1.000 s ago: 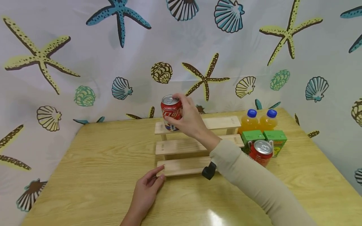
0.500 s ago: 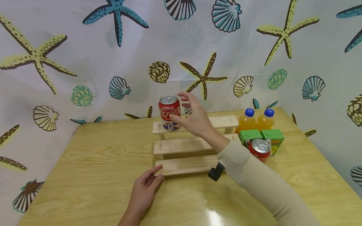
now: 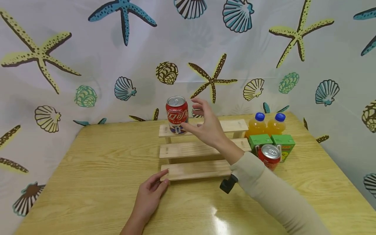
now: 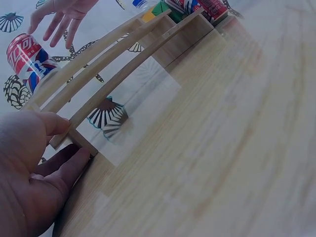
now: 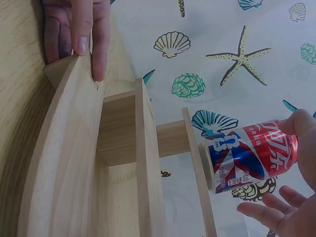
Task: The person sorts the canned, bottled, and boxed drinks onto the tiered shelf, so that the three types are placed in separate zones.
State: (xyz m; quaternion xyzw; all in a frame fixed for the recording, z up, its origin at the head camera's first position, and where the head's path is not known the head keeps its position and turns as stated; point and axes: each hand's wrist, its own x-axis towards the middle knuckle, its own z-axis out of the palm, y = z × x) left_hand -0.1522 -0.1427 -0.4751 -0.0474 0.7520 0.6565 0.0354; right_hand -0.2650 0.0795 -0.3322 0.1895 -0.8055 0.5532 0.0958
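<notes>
A red soda can (image 3: 177, 114) stands upright at the left end of the top step of a three-step wooden rack (image 3: 194, 149). My right hand (image 3: 207, 127) is just right of the can, fingers spread and apart from it. Its thumb is at the can's lower side; in the right wrist view the thumb overlaps the can (image 5: 252, 157), and I cannot tell whether it touches. My left hand (image 3: 148, 197) grips the front left corner of the rack's lowest step, as the left wrist view also shows, with fingers above and below the board's end.
Right of the rack stand two orange juice bottles (image 3: 266, 125) with blue caps. Before them are two green juice boxes (image 3: 283, 141), then another red can (image 3: 269, 156). A patterned cloth (image 3: 141, 58) hangs behind the wooden table (image 3: 97, 182).
My right hand has let go of the can and drawn back to the right, its fingers spreading. The can now stands on the top step. My left hand keeps its hold on the rack.
</notes>
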